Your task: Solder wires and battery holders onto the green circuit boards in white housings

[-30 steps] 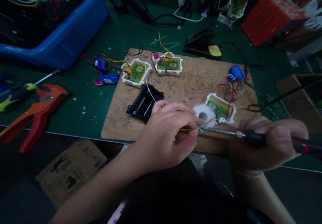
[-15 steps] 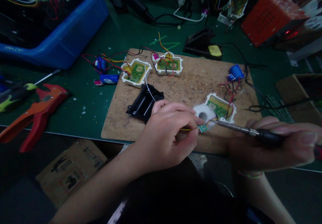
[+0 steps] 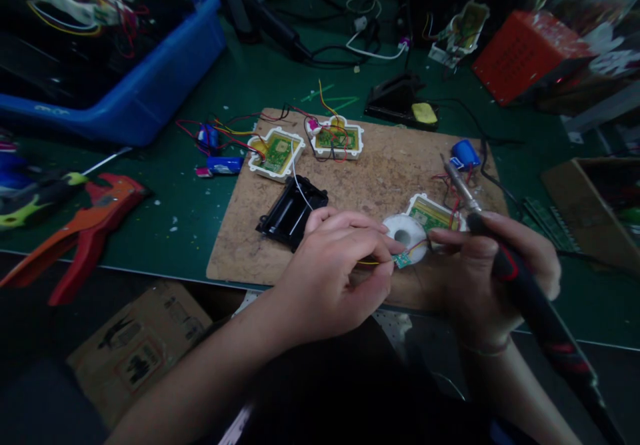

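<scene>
My left hand [image 3: 340, 272] is closed, thumb and fingertips pinching a small green circuit board [image 3: 402, 260] with thin coloured wires on it. A white strand runs from that hand back over a black plastic case [image 3: 293, 212]. In my right hand [image 3: 500, 278] is a soldering iron [image 3: 543, 325], its metal tip pointing up and away from the small board. The right thumb and a fingertip are close to the wires at the board's right; whether they grip one I cannot tell. Just behind the board lies a white spool [image 3: 394, 224], beside a white-framed circuit board [image 3: 433, 213].
On the brown work board [image 3: 240, 252] are two more white-framed circuit boards [image 3: 277, 152]. Blue cylinders [image 3: 225, 165] with wires lie to the left. Around them are a blue bin [image 3: 165, 78], orange cutters [image 3: 95, 225], an iron stand [image 3: 395, 98] with yellow sponge, and a red box [image 3: 530, 55].
My right hand has turned the soldering iron, lifting its tip off the small board's wires, and its fingers have come toward those wires. The left hand keeps its hold.
</scene>
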`<action>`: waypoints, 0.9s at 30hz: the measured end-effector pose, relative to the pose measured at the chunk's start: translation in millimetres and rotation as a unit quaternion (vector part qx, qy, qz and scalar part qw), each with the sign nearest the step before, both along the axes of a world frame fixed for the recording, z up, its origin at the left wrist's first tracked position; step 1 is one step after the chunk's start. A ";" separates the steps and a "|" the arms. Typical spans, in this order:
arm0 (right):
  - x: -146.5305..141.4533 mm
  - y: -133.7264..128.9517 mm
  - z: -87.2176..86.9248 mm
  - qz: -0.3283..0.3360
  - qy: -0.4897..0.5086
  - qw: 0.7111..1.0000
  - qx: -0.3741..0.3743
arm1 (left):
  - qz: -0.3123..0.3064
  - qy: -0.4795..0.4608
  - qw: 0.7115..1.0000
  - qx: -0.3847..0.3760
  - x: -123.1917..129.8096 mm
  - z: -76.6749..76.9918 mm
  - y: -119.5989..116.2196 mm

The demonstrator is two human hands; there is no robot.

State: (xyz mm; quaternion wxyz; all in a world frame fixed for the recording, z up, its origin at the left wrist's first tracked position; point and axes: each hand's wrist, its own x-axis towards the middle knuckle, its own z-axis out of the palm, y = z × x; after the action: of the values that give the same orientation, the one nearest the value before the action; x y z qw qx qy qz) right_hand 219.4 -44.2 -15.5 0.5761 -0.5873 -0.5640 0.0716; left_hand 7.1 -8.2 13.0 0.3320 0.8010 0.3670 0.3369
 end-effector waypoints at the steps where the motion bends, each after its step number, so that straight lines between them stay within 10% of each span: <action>1: -3.1 1.7 2.2 -0.010 -0.013 1.000 0.004 | -0.001 -0.003 1.000 0.000 -0.1 -0.4 0.2; 12: -15.1 9.4 9.0 0.073 0.018 0.997 -0.031 | 0.017 -0.002 0.999 0.045 -3.7 7.4 -4.5; 19: -14.7 8.2 9.7 0.057 0.029 0.996 -0.058 | 0.321 0.011 0.933 0.162 -33.1 20.5 16.7; 27: -16.4 10.0 11.0 0.061 0.020 0.997 -0.048 | 0.332 0.043 0.935 0.119 -38.0 17.3 38.2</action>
State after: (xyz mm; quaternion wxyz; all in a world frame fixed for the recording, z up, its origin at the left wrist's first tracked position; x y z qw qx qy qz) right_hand 202.9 -34.2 -4.5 0.5530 -0.5770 -0.5831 0.1459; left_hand -30.9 30.0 30.4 0.0877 0.6809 0.5834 0.4339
